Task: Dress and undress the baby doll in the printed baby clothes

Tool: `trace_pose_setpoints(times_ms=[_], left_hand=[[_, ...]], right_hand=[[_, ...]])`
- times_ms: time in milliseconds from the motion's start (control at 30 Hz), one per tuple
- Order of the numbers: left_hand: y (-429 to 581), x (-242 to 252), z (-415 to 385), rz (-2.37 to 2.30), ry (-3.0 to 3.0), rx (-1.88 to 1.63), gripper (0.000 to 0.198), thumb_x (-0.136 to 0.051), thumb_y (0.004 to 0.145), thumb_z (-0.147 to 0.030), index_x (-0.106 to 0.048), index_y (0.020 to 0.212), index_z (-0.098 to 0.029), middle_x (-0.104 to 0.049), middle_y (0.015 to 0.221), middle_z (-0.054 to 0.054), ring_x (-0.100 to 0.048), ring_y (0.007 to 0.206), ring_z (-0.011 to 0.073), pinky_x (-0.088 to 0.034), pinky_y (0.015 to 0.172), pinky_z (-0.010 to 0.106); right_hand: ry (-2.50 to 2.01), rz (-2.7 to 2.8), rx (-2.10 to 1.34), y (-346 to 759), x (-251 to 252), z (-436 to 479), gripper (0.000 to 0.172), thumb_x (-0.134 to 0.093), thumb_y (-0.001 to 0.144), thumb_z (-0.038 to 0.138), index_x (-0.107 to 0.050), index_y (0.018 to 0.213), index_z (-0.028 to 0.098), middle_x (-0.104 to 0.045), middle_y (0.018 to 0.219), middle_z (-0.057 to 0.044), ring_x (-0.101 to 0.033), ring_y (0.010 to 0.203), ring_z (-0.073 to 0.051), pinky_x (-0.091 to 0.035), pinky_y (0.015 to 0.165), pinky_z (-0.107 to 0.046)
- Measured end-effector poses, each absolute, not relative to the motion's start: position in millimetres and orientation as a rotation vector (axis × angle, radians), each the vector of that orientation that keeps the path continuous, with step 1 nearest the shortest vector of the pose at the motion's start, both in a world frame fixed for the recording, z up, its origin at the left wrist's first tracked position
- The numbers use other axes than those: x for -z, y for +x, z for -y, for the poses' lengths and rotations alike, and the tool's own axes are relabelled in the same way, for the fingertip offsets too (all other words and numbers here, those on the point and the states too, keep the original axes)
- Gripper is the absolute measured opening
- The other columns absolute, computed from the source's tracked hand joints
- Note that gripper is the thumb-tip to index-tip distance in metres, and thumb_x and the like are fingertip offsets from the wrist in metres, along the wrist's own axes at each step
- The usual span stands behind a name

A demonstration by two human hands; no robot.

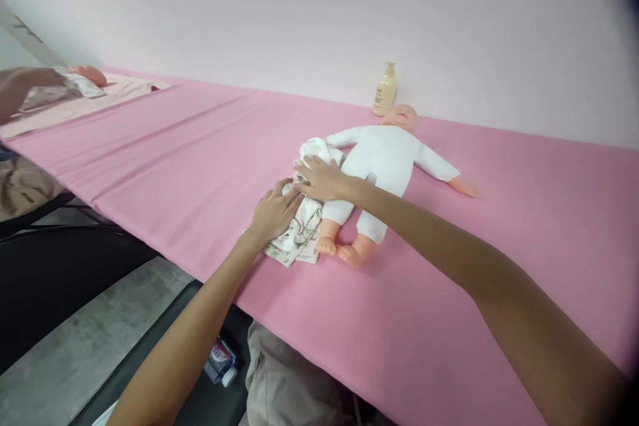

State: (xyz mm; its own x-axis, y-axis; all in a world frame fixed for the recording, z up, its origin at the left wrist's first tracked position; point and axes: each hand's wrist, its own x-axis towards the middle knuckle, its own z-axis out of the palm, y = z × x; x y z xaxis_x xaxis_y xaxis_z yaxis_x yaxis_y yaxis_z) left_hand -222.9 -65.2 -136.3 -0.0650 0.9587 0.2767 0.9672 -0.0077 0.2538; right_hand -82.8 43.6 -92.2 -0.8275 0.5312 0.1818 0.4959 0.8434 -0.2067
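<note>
Both hands flat, fingers spread: left hand (273, 212) and right hand (319, 178) press the patterned cloth (301, 233) just left of the doll (382, 166).

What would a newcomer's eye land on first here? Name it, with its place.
First the baby doll in white, lying on its back mid-table on the pink cloth. Beside it both hands, the left hand and right hand, press flat on a patterned garment. A lotion bottle stands by the wall behind the doll's head.

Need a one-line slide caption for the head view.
Both hands, left hand and right hand, press a patterned cloth beside a doll on a pink table.
</note>
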Motion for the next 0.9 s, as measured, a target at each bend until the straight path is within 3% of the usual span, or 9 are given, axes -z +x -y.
trace_pose_setpoints(times_ms=[233,367,500,633,700,800,900], left_hand=[[-220,132,68,2.246,-2.159,0.47,0.049,-0.021,0.098,-0.047,-0.055,0.128,-0.028,-0.042,0.142,0.006,-0.054,0.117,0.0272,-0.046,0.099,0.044],[-218,131,70,2.297,-2.124,0.479,0.05,-0.021,0.098,-0.049,-0.045,0.138,-0.033,-0.044,0.138,0.006,-0.056,0.113,0.0265,-0.047,0.095,0.042],[-217,130,69,2.334,-2.099,0.517,0.048,-0.024,0.097,-0.051,-0.045,0.137,-0.037,-0.045,0.138,0.004,-0.057,0.111,0.0258,-0.047,0.093,0.039],[-216,128,69,2.383,-2.075,0.516,0.046,-0.025,0.097,-0.05,-0.046,0.136,-0.039,-0.045,0.138,0.003,-0.057,0.111,0.0261,-0.047,0.093,0.041],[-216,127,69,2.386,-2.071,0.523,0.046,-0.025,0.097,-0.049,-0.047,0.136,-0.038,-0.045,0.138,0.003,-0.056,0.113,0.0265,-0.047,0.092,0.04],[-216,128,69,2.378,-2.077,0.532,0.047,-0.025,0.096,-0.05,-0.049,0.134,-0.037,-0.045,0.138,0.003,-0.056,0.113,0.0266,-0.048,0.089,0.038],[-217,129,69,2.362,-2.072,0.542,0.047,-0.025,0.096,-0.051,-0.05,0.133,-0.037,-0.046,0.137,0.003,-0.056,0.111,0.0273,-0.048,0.085,0.038]], right_hand=[[-0.751,2.783,-0.41,-84,113,-48,0.046,-0.034,0.097,0.043,-0.049,0.135,0.022,-0.044,0.142,-0.015,-0.03,0.138,-0.033,-0.024,0.103,-0.067],[-0.743,2.611,-0.384,-78,120,-48,0.043,-0.036,0.096,0.027,-0.044,0.136,0.016,-0.044,0.142,-0.015,-0.036,0.134,-0.027,-0.029,0.106,-0.057],[-0.85,2.525,-0.25,-78,122,-46,0.049,-0.038,0.089,0.016,-0.041,0.138,0.013,-0.043,0.14,-0.017,-0.036,0.13,-0.031,-0.03,0.105,-0.051],[-1.073,2.471,-0.082,-81,120,-43,0.058,-0.043,0.087,0.022,-0.033,0.14,0.003,-0.043,0.134,-0.026,-0.04,0.123,-0.038,-0.029,0.101,-0.054],[-1.134,2.487,-0.064,-82,119,-42,0.06,-0.049,0.084,0.029,-0.039,0.136,0.0,-0.046,0.129,-0.028,-0.041,0.12,-0.04,-0.03,0.101,-0.054],[-1.151,2.585,-0.077,-82,119,-42,0.061,-0.056,0.08,0.035,-0.045,0.131,0.003,-0.045,0.133,-0.027,-0.038,0.124,-0.043,-0.026,0.104,-0.058],[-1.119,2.729,-0.124,-79,117,-47,0.074,-0.061,0.076,0.039,-0.037,0.14,0.009,-0.032,0.146,-0.026,-0.028,0.133,-0.047,-0.019,0.105,-0.065]])
